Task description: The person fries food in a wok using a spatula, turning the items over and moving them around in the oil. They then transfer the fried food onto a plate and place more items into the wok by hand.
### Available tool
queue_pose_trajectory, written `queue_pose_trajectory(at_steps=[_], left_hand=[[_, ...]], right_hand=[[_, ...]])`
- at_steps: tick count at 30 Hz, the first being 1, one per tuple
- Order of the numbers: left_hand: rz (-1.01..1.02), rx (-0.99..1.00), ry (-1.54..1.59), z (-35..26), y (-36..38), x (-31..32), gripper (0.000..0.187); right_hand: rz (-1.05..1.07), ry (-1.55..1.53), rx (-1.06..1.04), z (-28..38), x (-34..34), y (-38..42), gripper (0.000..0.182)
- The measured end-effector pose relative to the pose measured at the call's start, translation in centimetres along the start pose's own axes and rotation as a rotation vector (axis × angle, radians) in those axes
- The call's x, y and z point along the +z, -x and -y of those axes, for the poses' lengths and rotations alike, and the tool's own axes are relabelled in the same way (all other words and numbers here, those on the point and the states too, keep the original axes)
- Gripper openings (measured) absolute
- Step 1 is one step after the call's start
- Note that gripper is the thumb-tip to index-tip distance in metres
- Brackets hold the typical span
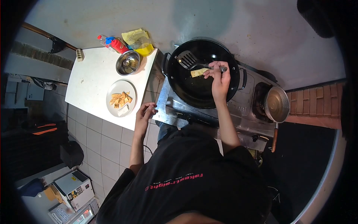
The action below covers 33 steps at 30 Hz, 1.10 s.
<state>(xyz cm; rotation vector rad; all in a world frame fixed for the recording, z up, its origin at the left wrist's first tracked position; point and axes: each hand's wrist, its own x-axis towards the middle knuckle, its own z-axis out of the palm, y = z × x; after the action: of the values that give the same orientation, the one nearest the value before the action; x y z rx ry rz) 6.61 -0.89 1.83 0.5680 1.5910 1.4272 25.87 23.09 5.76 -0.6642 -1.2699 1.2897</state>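
Observation:
My right hand (220,76) is over a black two-handled wok (186,89) on the stove. It grips the handle of a slotted spatula (187,60), whose blade hangs over the wok's far left side. A pale yellow slab of food (198,72) sits at the fingertips of the same hand, apparently pinched there. My left hand (145,112) hovers beside the table's near right corner, its fingers curled in with nothing visible between them. Nearest to it is a white plate (110,93) with several golden-brown food pieces (120,98) and a whitish block (123,110).
On the white table (87,82) stand a metal bowl (118,70) with a spoon, a red bottle (118,46) and a yellow container (146,50). A saucepan (277,102) occupies the stove's right burner, its wooden handle (275,139) jutting toward me. A wall rises behind the stove.

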Motion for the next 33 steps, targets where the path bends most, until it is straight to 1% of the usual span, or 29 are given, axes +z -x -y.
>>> queue_pose_trajectory(at_steps=[5, 9, 15, 18, 23, 27, 30, 33], left_hand=[[0.002, 0.001, 0.012, 0.0, 0.0, 0.0, 0.027], [0.009, -0.007, -0.002, -0.3, 0.0, 0.1, 0.027], [0.008, -0.008, -0.001, -0.7, 0.0, 0.1, 0.026], [0.018, 0.003, 0.006, -0.7, -0.2, 0.1, 0.027], [0.027, -0.008, -0.004, -0.9, 0.0, 0.0, 0.025], [0.035, -0.011, 0.01, -1.0, 0.1, -0.3, 0.025], [0.02, -0.022, 0.01, -0.9, 0.1, -1.0, 0.025], [0.017, -0.025, 0.023, -0.6, -0.1, -2.4, 0.025]], right_hand=[[-0.01, -0.044, -0.031, -0.3, -0.4, 0.2, 0.013], [0.003, -0.022, -0.052, -0.5, -0.4, 0.0, 0.013], [-0.002, -0.079, -0.054, -1.0, -1.2, -0.2, 0.012], [-0.023, -0.125, -0.02, -1.1, -1.8, -0.3, 0.011], [-0.005, -0.145, -0.045, 0.1, -1.7, -0.3, 0.009], [0.025, -0.135, -0.055, 2.6, 0.1, -0.4, 0.009], [0.046, -0.139, -0.043, 4.4, 2.6, 0.0, 0.009], [0.09, -0.18, -0.082, 5.3, 5.4, 0.5, 0.01]])
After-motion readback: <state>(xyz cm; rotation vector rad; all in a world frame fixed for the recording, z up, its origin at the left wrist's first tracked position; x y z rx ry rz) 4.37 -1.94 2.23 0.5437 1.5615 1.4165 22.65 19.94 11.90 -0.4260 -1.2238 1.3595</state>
